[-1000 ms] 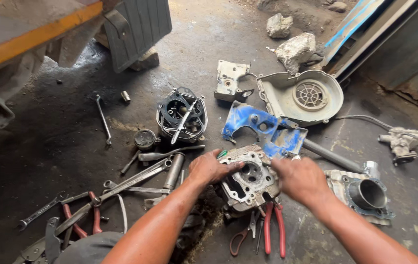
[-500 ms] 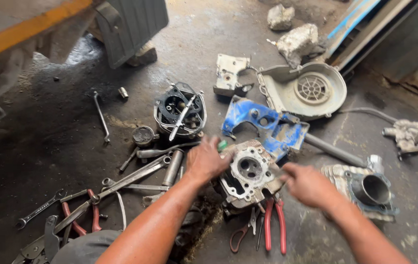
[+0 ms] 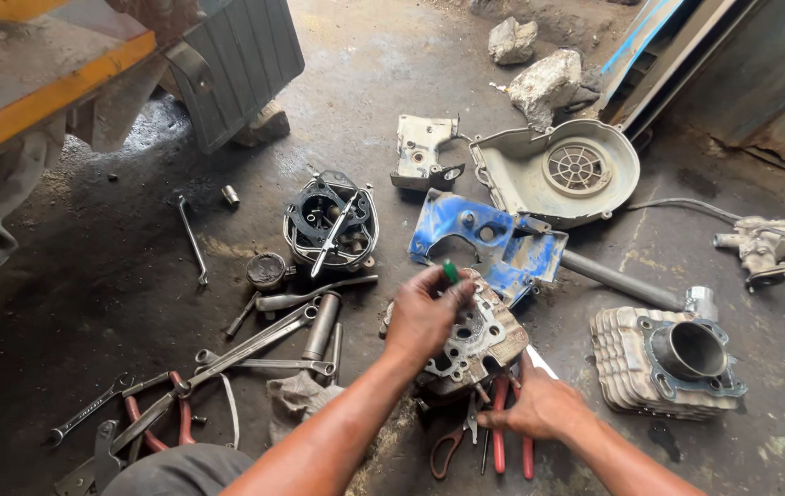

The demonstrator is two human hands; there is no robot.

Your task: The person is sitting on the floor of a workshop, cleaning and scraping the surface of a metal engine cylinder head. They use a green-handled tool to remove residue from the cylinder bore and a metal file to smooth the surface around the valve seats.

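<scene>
While the cylinder head (image 3: 477, 342) sits flat on the oily floor (image 3: 117, 303) right in front of the person, gasket face up, both hands work at it. Left hand (image 3: 424, 315) rests on its upper left edge, fingers curled and pinched round a small green-handled tool (image 3: 449, 272) held tip-down over the bore, apparently to pick or scrape there; the palm bearing on the casting would also steady it. Right hand (image 3: 539, 407) lies low at the near right corner, fingers folded toward the red-handled pliers (image 3: 502, 432) lying just below the head; whether it grips them cannot be told. Just behind the head lies a blue cover plate (image 3: 480, 234), partly overlapped by it. Further right stands a finned cylinder barrel (image 3: 663, 363), bore up, well apart. To the left, spanners (image 3: 254, 342) and a round engine part (image 3: 330, 225) are spread within arm's reach. A grey fan shroud (image 3: 558, 174) lies beyond.
</scene>
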